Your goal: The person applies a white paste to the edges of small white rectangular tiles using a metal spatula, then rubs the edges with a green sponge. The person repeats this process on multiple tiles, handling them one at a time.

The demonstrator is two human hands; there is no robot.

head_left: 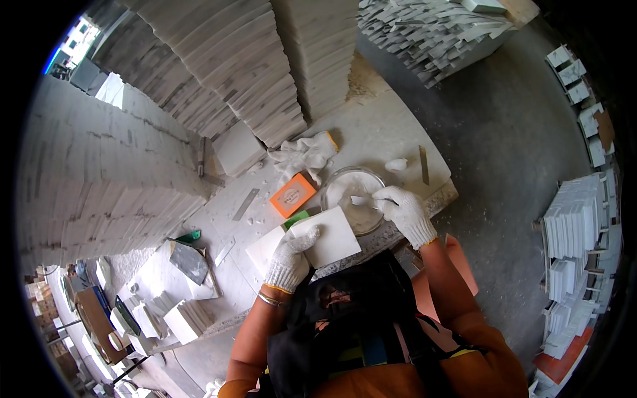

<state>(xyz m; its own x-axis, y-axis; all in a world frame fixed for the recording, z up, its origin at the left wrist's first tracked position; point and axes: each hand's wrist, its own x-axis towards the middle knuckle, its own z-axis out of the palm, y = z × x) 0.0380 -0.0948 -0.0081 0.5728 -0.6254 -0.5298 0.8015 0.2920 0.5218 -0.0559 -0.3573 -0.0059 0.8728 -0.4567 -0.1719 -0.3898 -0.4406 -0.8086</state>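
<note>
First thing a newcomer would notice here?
Probably the bright orange box near the middle of the pale table, then the tall stacks of slabs behind it at upper left. Closer in, the gloved left hand holds a white tile, while the gloved right hand holds a small flat tool over the round bowl.

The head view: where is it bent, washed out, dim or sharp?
Head view: tall stacks lean and curve near the rim, black surrounding the image; the opening at upper left is washed out, with a bluish edge; the grey floor at right is dimmer; the white slab at the left hand looks fairly sharp.
</note>
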